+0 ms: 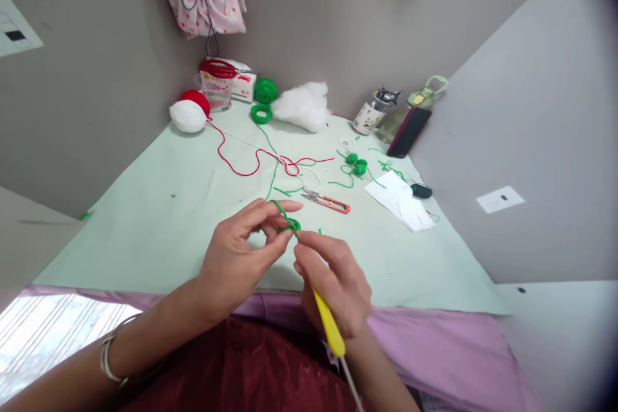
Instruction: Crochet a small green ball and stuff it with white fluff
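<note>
Left hand (241,244) pinches green yarn (292,224); right hand (340,280) grips yellow-handled tool (328,325), probably hooked, near table edge (434,307).

A pale green tabletop (145,225) carries a white yarn ball (187,117), a red yarn ball (199,100), a white box (241,85), a green yarn ball (265,91) and white stuffing (303,107) along the back. A strand of green yarn (277,168) trails across it; orange snips (332,203) lie near white paper (400,201), with a pen cup (367,118), a bottle (421,99) and a tilted phone (409,133) at right.
</note>
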`<state>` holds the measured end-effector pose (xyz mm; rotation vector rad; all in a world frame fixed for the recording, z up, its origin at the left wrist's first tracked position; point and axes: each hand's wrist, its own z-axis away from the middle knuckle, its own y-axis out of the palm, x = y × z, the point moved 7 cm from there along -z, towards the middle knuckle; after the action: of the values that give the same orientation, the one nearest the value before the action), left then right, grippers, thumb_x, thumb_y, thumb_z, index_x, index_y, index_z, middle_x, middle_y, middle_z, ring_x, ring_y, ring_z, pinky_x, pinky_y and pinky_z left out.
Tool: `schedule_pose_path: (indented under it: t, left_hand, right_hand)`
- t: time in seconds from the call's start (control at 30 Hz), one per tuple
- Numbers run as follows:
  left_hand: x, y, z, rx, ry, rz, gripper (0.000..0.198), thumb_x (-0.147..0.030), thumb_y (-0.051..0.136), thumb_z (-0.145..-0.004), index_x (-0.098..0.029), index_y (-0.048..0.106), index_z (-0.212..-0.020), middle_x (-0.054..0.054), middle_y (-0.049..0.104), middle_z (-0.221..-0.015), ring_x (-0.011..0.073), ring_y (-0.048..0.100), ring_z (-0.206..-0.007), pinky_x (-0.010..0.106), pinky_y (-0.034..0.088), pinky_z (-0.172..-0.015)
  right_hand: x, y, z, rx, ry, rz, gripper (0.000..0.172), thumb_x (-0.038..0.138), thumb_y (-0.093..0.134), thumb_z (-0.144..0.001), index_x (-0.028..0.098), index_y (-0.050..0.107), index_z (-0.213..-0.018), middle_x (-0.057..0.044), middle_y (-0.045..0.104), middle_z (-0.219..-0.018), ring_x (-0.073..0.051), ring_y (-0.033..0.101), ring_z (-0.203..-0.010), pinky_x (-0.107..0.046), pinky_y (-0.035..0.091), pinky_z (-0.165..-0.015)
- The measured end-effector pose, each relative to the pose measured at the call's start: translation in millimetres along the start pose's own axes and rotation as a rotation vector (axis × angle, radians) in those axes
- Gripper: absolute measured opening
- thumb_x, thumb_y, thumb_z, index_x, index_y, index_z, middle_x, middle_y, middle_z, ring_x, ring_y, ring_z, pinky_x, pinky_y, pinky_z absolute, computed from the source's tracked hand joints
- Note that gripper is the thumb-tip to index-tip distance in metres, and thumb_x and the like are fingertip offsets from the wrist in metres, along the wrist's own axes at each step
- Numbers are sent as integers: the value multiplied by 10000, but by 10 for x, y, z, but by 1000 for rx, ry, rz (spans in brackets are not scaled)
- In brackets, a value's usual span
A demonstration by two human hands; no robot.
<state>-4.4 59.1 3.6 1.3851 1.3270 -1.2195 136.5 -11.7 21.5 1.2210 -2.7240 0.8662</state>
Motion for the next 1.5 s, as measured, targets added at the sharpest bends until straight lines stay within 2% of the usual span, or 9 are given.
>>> schedule_pose_path:
  t: [0.1,0.23,0.5,0.63,0.83,1.0,1.13,1.33,1.5]
  left_hand:
    - [93,27,-6,39,-127,92,278,-209,772,-823,-225,806,-1099,-16,651,-792,121,577,-677,259,513,-694]
    - [68,-3,-25,4,-82,65,284,-171,777,-813,-220,800,-1091,-25,647,-801,119,574,-712,258,510,-758]
    - [256,202,7,203,-365,475,497,-220,820,-834,-226,719,-1321,-46,607,-787,88,507,-670,212,450,-673]
    - [314,260,12,300,-521,670,547,-275,860,-831,-218,713,-1355,-52,539,-758,58,371,-598,179,329,-534]
    - [213,178,-50,298,-354,569,443,-226,853,-840,-268,776,-1274,-43,557,-807,58,414,-620,171,364,-521]
    - [209,191,-6,259,-280,454,410,-266,832,-878,-283,768,-1283,-24,616,-869,83,490,-713,179,460,-618]
    - [225,202,-19,258,-320,481,573,-256,844,-862,-277,684,-1412,-14,652,-900,82,482,-697,179,453,-604]
    - [231,294,14,418,-490,698,501,-227,838,-831,-237,751,-1324,-7,580,-876,67,392,-642,158,359,-495]
    - [179,301,-2,347,-379,663,405,-208,856,-820,-286,806,-1215,-28,574,-828,73,432,-662,164,406,-557]
  right_hand:
    - [-14,8,4,-25,13,-37,358,89,617,-962,280,692,-1255,-115,806,-1101,-225,777,-925,-360,664,-729]
    - [-103,33,-52,24,96,-152,301,81,596,-981,255,703,-1201,-99,801,-1044,-198,772,-888,-327,659,-731]
    - [-97,124,105,-96,-34,95,488,48,618,-961,314,694,-1363,-88,773,-1111,-225,745,-980,-363,648,-782]
    - [-206,28,26,-125,117,-169,398,71,618,-977,314,743,-1267,-65,774,-1087,-211,743,-970,-359,634,-778]
    - [-472,-7,-70,-213,532,-673,204,179,601,-1023,257,781,-966,-17,737,-842,-162,668,-743,-332,566,-686]
    - [-461,89,-92,-130,544,-637,180,201,635,-1011,273,798,-985,-21,788,-923,-172,711,-832,-322,578,-731]
    - [-435,67,-89,-117,502,-598,174,191,652,-1001,271,807,-1015,-26,763,-892,-177,702,-847,-330,577,-754]
    - [-647,90,-35,-197,722,-950,185,278,648,-1014,227,795,-914,-8,693,-790,-120,636,-650,-272,537,-617]
    - [-628,160,-45,-184,729,-1034,164,312,669,-1004,252,791,-912,-5,727,-820,-113,624,-662,-253,533,-614]
